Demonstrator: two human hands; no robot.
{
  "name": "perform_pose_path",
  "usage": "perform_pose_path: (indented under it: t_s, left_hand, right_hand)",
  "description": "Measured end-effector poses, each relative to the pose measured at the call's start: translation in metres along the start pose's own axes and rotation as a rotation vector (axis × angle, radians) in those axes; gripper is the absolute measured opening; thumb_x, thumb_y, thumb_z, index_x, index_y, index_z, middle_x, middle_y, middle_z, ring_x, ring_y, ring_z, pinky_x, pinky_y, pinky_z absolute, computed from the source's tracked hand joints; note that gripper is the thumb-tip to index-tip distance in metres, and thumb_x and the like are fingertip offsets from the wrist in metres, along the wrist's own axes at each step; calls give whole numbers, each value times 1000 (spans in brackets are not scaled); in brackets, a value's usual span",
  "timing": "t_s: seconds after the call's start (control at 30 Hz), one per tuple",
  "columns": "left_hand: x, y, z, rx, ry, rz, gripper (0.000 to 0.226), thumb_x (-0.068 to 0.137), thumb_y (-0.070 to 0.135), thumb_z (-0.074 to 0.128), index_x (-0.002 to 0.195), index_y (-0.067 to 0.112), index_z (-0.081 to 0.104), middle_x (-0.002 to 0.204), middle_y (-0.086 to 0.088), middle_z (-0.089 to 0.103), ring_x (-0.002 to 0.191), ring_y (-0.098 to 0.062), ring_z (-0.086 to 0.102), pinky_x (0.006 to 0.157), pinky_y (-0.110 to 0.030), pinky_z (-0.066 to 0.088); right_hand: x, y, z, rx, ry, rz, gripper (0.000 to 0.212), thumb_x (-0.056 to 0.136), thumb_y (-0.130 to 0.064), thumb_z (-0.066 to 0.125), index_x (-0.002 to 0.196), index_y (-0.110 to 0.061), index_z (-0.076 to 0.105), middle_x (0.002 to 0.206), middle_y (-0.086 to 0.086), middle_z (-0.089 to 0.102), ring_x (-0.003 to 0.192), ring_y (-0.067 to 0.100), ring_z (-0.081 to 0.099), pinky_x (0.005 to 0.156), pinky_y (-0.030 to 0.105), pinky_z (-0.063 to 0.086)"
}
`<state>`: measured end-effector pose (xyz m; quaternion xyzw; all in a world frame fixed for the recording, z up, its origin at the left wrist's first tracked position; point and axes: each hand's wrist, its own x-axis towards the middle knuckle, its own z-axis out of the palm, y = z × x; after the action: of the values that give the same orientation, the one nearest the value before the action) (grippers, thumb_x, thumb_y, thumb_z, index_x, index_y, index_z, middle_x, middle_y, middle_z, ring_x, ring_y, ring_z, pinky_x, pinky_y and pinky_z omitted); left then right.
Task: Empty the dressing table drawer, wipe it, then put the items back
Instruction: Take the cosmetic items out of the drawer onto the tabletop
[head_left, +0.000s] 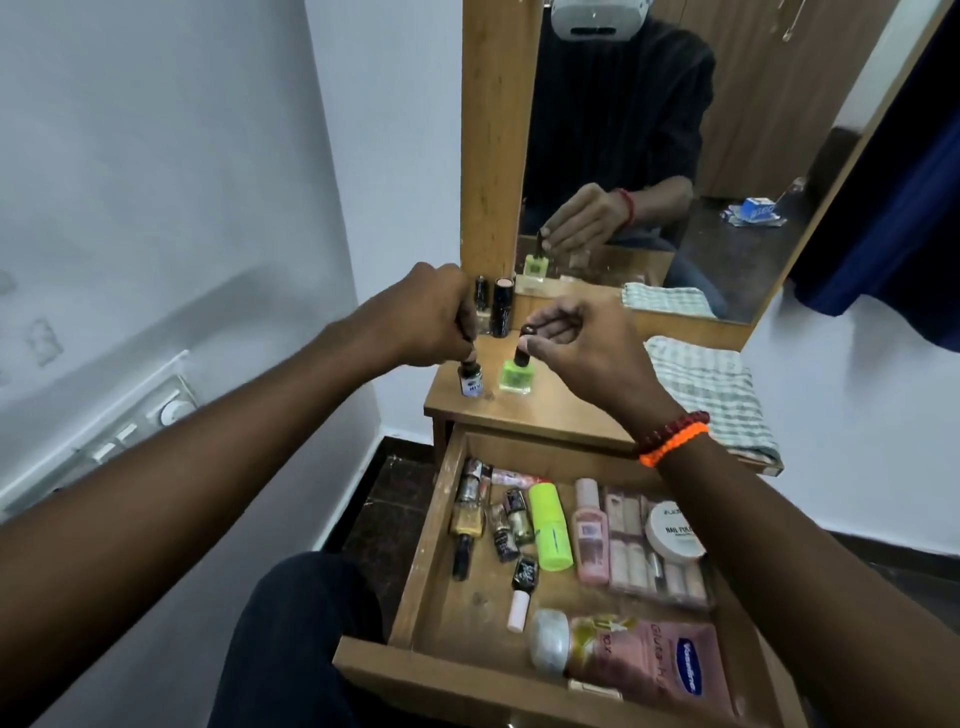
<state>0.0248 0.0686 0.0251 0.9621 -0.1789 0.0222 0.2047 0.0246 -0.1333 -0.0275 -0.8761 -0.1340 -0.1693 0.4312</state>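
Observation:
The wooden drawer (415, 551) stands pulled open below the dressing table top (550, 410). Inside lie several nail polish bottles (511, 519), a neon green tube (550, 525), a pink bottle (589, 535), a white round jar (672, 530), a strip of press-on nails (631, 561) and a large pink lotion bottle (644, 654). My left hand (426, 317) grips the cap of a small blue-labelled bottle (471, 382) standing on the table top. My right hand (576, 348) pinches the black cap of a green nail polish bottle (515, 375) beside it.
Two dark bottles (498, 306) stand at the back of the table top against the mirror frame (493, 130). A checked cloth (711, 395) lies on the table's right side. A white wall with a switch plate (156, 415) is on the left. My knee (301, 623) is by the drawer front.

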Motion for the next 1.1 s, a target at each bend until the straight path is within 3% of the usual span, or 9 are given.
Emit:
perform_pose_path:
  t_s: [0.07,0.2,0.37,0.77,0.93,1.03,1.1]
  left_hand:
    - [26,-7,3,17,42,-56,13,75,7,85,85,9,76,69,1,66,57,-12,65,55,-27,53]
    - [70,-25,19,55,115,-122,21,68,10,86,82,13,71,84,-9,68,61,-26,70,61,-47,63]
    - [100,-43,29,116,126,-116,21,66,12,81,84,15,70,89,-10,68,64,-26,69,58,-47,63]
    - [108,-53,38,53,198,-100,23,67,18,85,86,19,71,92,-6,66,70,-22,67,66,-43,62]
    - [88,-45,34,52,272,-116,22,72,24,82,90,20,69,90,-6,65,71,-24,67,67,-45,62]
    - [46,-25,38,34,308,-104,16,79,22,80,92,18,71,88,-6,67,70,-23,67,69,-43,62]
    - [5,-5,48,15,248,-84,14,83,25,79,90,18,69,88,-5,65,72,-21,66,68,-40,60]
  right_hand:
    - [18,3,9,-13,71,9,10,83,-10,83,89,-10,75,74,-3,73,65,4,68,61,16,56]
    - [43,11,25,-45,145,31,7,85,-11,81,89,-12,75,72,-9,69,66,0,65,66,24,60]
    - [57,18,38,-72,157,19,7,86,-13,80,91,-11,76,77,-2,72,76,10,70,73,40,63]
    - [68,38,59,-39,151,37,13,86,-14,79,97,-18,73,78,-2,70,96,25,67,78,43,63]
    - [53,27,49,-189,168,-49,31,87,-22,79,116,-15,67,94,3,67,94,21,63,80,39,58]
    - [19,14,37,-190,214,-168,27,88,-20,77,112,-14,67,85,1,62,78,17,59,69,35,54]
    - [-16,12,33,-165,156,-219,18,87,-16,76,104,-16,68,80,-2,62,71,14,58,65,31,52]
